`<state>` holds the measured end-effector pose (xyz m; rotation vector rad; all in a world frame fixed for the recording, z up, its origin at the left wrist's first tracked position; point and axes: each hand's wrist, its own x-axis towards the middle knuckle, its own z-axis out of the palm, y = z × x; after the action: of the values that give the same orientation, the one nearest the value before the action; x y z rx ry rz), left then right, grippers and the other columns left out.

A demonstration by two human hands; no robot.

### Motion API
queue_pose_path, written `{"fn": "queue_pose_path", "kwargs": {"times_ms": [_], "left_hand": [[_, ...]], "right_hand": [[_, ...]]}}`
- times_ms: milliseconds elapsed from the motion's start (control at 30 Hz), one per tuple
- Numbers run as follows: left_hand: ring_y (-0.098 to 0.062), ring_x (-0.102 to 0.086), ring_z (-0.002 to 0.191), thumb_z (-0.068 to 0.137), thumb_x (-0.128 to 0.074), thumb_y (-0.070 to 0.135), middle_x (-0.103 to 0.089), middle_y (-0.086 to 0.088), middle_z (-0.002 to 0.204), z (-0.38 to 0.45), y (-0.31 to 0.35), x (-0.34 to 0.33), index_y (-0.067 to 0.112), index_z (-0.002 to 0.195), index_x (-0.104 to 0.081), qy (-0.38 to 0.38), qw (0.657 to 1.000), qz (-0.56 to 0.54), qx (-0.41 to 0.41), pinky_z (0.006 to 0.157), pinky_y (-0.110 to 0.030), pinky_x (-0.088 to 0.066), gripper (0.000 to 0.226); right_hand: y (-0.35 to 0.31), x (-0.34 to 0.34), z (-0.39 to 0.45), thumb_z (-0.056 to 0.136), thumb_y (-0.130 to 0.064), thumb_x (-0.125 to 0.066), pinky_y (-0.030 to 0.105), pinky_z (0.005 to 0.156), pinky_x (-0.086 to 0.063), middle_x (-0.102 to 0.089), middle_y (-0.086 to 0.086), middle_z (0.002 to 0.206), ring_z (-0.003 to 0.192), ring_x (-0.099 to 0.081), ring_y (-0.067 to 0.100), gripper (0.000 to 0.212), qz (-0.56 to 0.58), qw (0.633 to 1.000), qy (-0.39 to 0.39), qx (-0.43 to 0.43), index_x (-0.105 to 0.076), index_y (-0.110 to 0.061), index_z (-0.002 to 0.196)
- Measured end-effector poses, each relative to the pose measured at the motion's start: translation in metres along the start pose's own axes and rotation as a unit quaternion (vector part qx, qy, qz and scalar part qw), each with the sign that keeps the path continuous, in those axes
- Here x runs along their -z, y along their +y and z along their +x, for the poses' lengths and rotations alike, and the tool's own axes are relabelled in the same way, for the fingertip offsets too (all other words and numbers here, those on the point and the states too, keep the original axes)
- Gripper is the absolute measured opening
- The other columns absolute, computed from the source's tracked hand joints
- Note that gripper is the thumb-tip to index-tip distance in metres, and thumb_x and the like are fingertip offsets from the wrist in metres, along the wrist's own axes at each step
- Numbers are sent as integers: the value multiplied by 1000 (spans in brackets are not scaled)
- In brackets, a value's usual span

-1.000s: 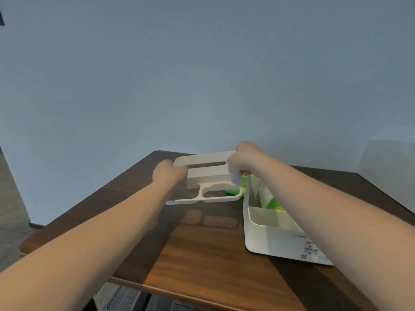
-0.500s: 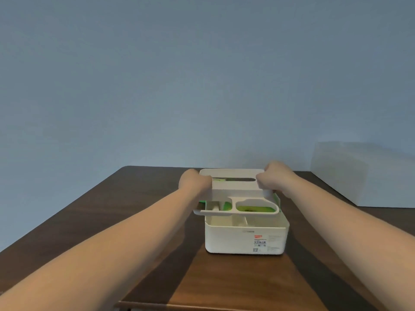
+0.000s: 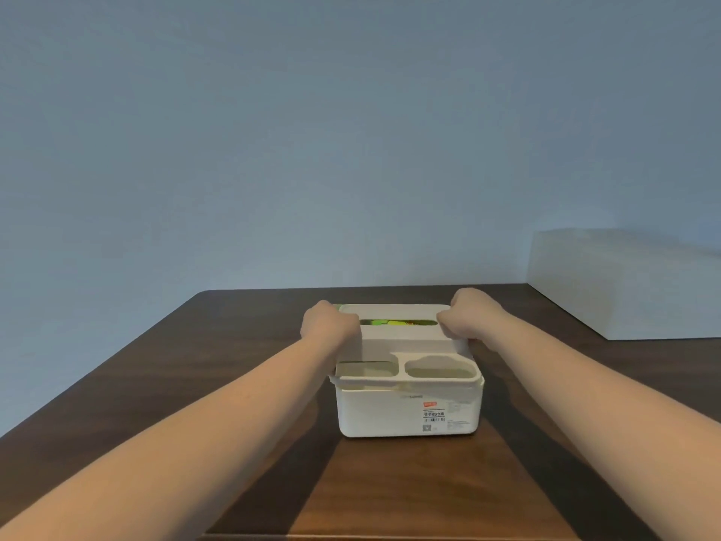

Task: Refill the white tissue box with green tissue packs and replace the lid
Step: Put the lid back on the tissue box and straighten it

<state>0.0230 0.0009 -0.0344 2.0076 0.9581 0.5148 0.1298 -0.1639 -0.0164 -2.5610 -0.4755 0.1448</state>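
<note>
The lid [image 3: 398,337] is now sitting lower on the white tissue box [image 3: 407,413] than a moment ago. The left hand [image 3: 327,326] and right hand [image 3: 470,316] are gripping its 2 ends with curled fingers, green tissue packs [image 3: 392,323] showing through the slot between them.

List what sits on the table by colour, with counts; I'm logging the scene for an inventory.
White: 3, the tissue box, its lid, a block at far right
Green: 1, tissue pack seen through the slot
Total: 4

The white tissue box [image 3: 407,411] stood mid-surface, its lid [image 3: 402,337] sitting on top (slightly raised at left), green tissue packs [image 3: 390,323] showing through the slot.
</note>
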Motion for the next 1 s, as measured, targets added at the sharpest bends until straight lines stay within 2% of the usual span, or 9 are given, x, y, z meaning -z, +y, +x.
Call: {"fn": "queue_pose_path", "kwargs": {"times_ms": [133, 233, 367, 567, 667, 733, 800, 900, 1000], "left_hand": [[-37, -61, 112, 88, -49, 27, -63, -20, 123, 3, -5, -2, 0, 127, -54, 26, 1000, -13, 7, 89, -40, -51, 48], [-37, -61, 112, 88, -46, 18, -63, -20, 123, 7, -7, -7, -1, 125, -53, 27, 999, -38, 25, 95, -44, -52, 42], [-32, -58, 97, 88, -39, 3, -61, -16, 114, 8, -7, -16, 3, 133, -45, -25, 998, -52, 22, 74, -31, -47, 46], [-21, -52, 78, 91, -37, -6, -55, -9, 132, 22, -7, -16, 6, 138, -48, -65, 996, 65, -22, 53, -18, -42, 49], [-14, -38, 92, 92, -44, -2, -50, 1, 105, 31, -6, -14, 3, 100, -66, -57, 992, 107, -25, 81, -23, -46, 24], [-15, -40, 91, 92, -46, -1, -53, 0, 120, 29, -3, -12, 2, 123, -64, -39, 994, 104, -10, 90, -25, -48, 36], [-21, -51, 72, 92, -40, -4, -56, -2, 119, 34, -3, -15, 7, 137, -53, -44, 993, 107, -14, 67, -18, -52, 48], [-17, -51, 41, 90, -31, -5, -59, -8, 95, 32, -5, -16, 19, 140, -48, -41, 998, 49, -8, 42, -25, -37, 57], [-32, -72, 88, 92, -34, -2, -65, -17, 116, 25, -9, -16, 13, 136, -52, -38, 998, -47, -1, 56, -29, -47, 51]], "right_hand": [[-1, -1, 2, 81, -7, -54, 24, 48, -35, -51, 8, 70, 62, -49, 26, 13, -22, 1000, -7, -3, -51, -8, 68], [1, -4, 6, 84, -6, -55, 25, 53, -38, -57, 8, 82, 74, -54, 26, 15, -33, 999, 3, 4, -61, -5, 98], [6, -12, 15, 87, -3, -54, 29, 70, -43, -63, 11, 111, 86, -53, 26, 38, -23, 1000, 2, 0, -56, -6, 124], [5, -15, 25, 84, 2, -52, 26, 51, -37, -50, 7, 69, 61, -47, 20, 13, -38, 999, -10, -23, -53, -3, 72], [3, -15, 27, 86, 2, -49, 25, 46, -31, -45, 7, 62, 53, -39, 17, 27, -58, 998, -23, -31, -45, -7, 60], [4, -16, 30, 87, 0, -48, 26, 47, -32, -51, 9, 70, 54, -41, 17, 24, -70, 997, -22, -21, -48, -5, 64], [4, -17, 31, 88, -1, -48, 26, 53, -37, -57, 12, 88, 62, -47, 19, 10, -84, 996, -19, -8, -57, -2, 84], [6, -20, 34, 89, 0, -47, 28, 65, -40, -60, 14, 103, 84, -53, 27, 31, -66, 998, -20, -11, -59, -1, 117], [6, -23, 33, 88, 1, -46, 29, 77, -45, -61, 13, 124, 108, -59, 30, 41, -52, 999, -8, -11, -56, -4, 127]]}}
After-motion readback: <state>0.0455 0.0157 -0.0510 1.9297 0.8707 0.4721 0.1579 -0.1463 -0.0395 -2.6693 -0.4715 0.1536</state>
